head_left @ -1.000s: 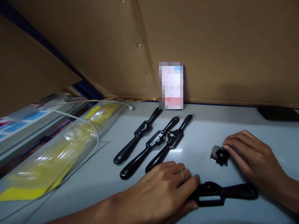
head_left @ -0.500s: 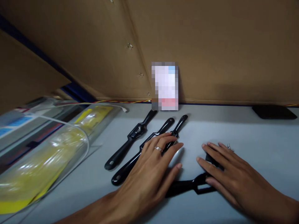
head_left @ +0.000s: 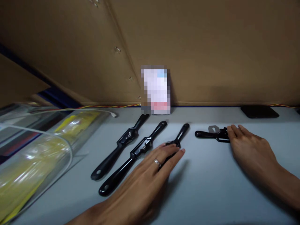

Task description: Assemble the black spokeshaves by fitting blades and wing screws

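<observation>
Shows a glossy black tool (head_left: 185, 128) on the table (head_left: 201, 184), handle slanting away, with most of its body blocked by the left hand (head_left: 152, 168), fingers extended, and a black frame (head_left: 205, 134) beside a slotted grey blade (head_left: 213, 128), one end under the right hand (head_left: 252, 145) and its close-set fingers (closure and grip impossible to tell for either). Has a second tool (head_left: 142, 149) and third tool (head_left: 127, 136) left of these, near a phone (head_left: 158, 89), cable (head_left: 70, 147) and yellow packet (head_left: 47, 156).
</observation>
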`<state>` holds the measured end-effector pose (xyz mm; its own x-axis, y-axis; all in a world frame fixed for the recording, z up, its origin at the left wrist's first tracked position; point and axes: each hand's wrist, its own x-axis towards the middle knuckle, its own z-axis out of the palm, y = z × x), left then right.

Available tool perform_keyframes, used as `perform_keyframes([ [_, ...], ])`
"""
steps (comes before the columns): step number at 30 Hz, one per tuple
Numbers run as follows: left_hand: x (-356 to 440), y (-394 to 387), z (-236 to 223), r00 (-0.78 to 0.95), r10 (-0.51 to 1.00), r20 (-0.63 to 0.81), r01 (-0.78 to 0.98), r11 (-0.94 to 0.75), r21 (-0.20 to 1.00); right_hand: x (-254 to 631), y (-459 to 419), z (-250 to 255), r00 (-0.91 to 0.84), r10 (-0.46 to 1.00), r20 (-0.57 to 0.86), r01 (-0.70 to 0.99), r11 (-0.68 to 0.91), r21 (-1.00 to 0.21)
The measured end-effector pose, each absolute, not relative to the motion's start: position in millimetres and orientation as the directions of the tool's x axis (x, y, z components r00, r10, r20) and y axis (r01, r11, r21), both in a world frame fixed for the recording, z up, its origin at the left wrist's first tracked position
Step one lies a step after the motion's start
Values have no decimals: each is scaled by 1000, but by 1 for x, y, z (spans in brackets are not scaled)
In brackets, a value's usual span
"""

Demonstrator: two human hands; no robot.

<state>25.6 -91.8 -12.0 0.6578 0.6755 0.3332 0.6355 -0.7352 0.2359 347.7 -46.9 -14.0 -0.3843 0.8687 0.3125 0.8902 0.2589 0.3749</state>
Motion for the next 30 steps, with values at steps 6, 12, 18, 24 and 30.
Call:
perform_keyframes([
  [6,32,-99,5,794,522,311,454,-850,267,354,-29,2,-273,924,268,919,167,357],
  [12,39,-97,-5,673,662,331,573,-749,333,330,-48,13,-384,742,549,852,514,-101],
  [18,44,-101,-3,752,560,349,495,-828,261,294,-93,9,-607,633,480,592,764,-257],
  [24,47,-108,-3,776,528,344,486,-849,207,283,-100,4,-682,597,422,608,784,-126],
  [30,50,-109,0,807,503,309,468,-864,186,280,-102,6,-712,592,377,594,795,-126],
])
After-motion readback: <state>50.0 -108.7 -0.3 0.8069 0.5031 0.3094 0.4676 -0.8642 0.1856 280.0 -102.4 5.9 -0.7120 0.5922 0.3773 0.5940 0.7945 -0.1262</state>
